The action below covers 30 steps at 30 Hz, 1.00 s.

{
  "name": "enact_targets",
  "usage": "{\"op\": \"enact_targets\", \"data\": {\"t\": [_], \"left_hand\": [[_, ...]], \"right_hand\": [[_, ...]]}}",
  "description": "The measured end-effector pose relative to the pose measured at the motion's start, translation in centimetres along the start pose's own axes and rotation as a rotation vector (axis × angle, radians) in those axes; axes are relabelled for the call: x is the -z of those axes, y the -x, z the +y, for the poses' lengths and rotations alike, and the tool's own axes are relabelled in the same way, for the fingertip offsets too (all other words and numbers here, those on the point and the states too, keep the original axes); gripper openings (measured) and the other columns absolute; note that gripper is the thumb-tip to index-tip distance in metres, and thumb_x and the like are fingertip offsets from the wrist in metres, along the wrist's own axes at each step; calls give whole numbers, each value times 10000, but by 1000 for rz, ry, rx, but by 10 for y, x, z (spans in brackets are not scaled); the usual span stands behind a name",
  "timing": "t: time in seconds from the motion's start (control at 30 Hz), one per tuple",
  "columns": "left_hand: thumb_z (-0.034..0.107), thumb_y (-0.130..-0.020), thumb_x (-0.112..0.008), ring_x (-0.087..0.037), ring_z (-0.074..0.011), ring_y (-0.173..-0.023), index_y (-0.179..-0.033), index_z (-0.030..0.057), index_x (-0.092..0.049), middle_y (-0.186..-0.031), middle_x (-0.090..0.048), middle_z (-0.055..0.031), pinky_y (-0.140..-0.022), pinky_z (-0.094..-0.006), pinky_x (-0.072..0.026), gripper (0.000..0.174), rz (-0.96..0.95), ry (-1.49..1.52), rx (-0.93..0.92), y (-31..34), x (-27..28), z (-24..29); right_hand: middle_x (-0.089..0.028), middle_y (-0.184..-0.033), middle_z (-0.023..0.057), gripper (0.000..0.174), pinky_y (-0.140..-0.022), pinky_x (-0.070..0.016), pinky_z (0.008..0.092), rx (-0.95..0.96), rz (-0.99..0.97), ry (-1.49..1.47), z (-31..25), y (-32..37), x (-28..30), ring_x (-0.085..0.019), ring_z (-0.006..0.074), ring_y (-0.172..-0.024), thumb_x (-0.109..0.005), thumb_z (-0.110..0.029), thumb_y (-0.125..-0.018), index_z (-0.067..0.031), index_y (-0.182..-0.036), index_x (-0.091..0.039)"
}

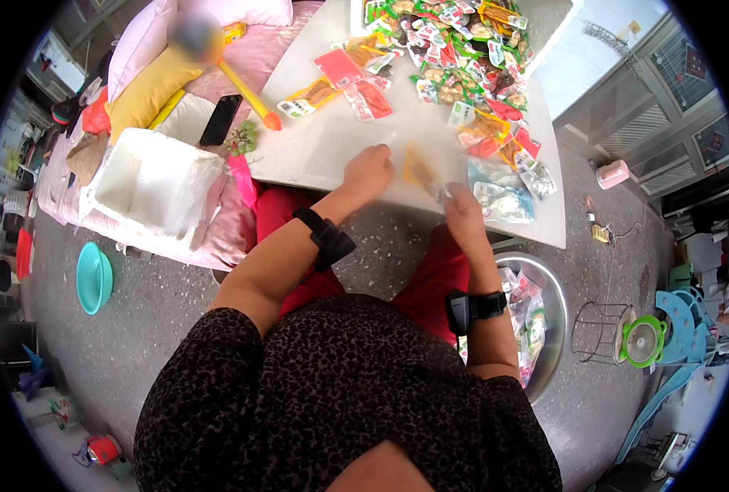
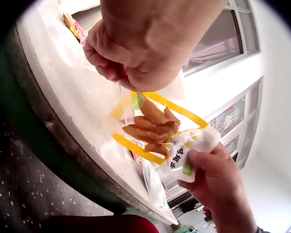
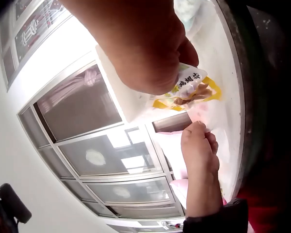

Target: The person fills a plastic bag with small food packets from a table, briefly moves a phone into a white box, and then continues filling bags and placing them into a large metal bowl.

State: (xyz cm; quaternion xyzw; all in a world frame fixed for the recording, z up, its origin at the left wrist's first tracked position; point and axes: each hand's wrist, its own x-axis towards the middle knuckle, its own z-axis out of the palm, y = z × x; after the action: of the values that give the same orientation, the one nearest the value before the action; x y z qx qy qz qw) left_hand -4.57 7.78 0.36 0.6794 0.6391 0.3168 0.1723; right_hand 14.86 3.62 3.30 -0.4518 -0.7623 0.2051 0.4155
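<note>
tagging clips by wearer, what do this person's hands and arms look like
The left hand and right hand wear no gloves. Near each wrist sits a black strap with a small black box-shaped camera: left camera, right camera. The short sleeves are dark with a dense, paler speckled print, leaving the forearms uncovered.

I get a bright head view, with motion blur smearing the left hand point(image 1: 368, 174), the right hand point(image 1: 464, 215) and the packet point(image 1: 420, 170) between them. Fisheye bending and a black rim surround everything. On my wrist views, the wall point(image 2: 269, 53) beyond the hands glares white, windowpanes point(image 3: 111, 155) reflect light, and the right hand's near side looks shaded.
</note>
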Motion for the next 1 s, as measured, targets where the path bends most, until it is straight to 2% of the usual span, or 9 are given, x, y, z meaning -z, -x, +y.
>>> {"op": "enact_targets", "data": {"t": [0.23,0.33,0.43,0.53,0.63,0.73,0.83,0.93,1.0], "left_hand": [[151,-725,-425,-513,-313,-772,-795,44,-502,-807,-523,-145,-638,-398,-415,149,31,-23,-70,-3,9,-1],[158,-720,-432,-514,-308,-773,-799,53,-506,-815,-526,-129,-638,-393,-415,152,-51,-38,-109,-3,14,-2],[191,-719,-435,-507,-299,-790,-821,77,-515,-810,-535,-133,-661,-375,-405,173,-285,-232,-78,3,22,6],[232,-715,-439,-505,-307,-790,-796,66,-517,-808,-538,-137,-657,-378,-402,201,-345,-160,-65,3,2,-16],[255,-715,-444,-504,-311,-790,-781,58,-519,-807,-540,-140,-656,-381,-400,220,-321,-68,-76,7,-2,-25],[268,-721,-444,-505,-305,-792,-788,59,-520,-811,-541,-142,-656,-378,-399,232,-370,-69,-56,11,8,-16],[257,-734,-436,-503,-296,-818,-844,69,-528,-835,-540,-141,-682,-371,-401,236,-390,-79,-4,15,13,-6],[227,-741,-432,-498,-286,-847,-893,76,-524,-862,-538,-132,-711,-364,-402,233,-263,-66,-105,16,-1,-19],[212,-744,-430,-496,-282,-859,-915,80,-522,-873,-537,-127,-725,-360,-401,235,-277,-72,-90,16,-5,-23]], "right_hand": [[-510,-715,131,205,-614,-418,360,293,-72,248,-5,3,1,-506,308,-697,-463,47,-600,-20,-786,-519],[-513,-766,87,217,-620,-421,341,407,-59,369,-5,4,-6,-510,271,-769,-484,14,-566,-40,-772,-528],[-513,-850,58,219,-638,-413,336,488,-58,389,2,4,-16,-493,260,-869,-491,-20,-556,-58,-767,-535],[-505,-898,80,208,-662,-407,338,596,22,442,-1,0,-19,-477,270,-921,-501,-53,-569,-65,-774,-537],[-503,-908,117,189,-677,-408,337,552,38,559,6,3,-22,-471,307,-929,-515,-46,-585,-49,-773,-538],[-493,-915,160,211,-690,-412,351,313,78,518,42,18,-36,-465,349,-913,-518,-33,-621,-26,-832,-516],[-495,-952,163,245,-677,-431,344,-47,61,258,46,26,-44,-492,329,-892,-490,-17,-678,4,-922,-474],[-507,-958,149,262,-631,-453,311,-599,70,-830,49,33,-49,-537,253,-817,-452,-24,-737,22,-994,-431],[-518,-935,130,245,-602,-457,281,-792,68,-1169,42,31,-42,-547,208,-770,-423,-27,-763,30,-1002,-430]]}}
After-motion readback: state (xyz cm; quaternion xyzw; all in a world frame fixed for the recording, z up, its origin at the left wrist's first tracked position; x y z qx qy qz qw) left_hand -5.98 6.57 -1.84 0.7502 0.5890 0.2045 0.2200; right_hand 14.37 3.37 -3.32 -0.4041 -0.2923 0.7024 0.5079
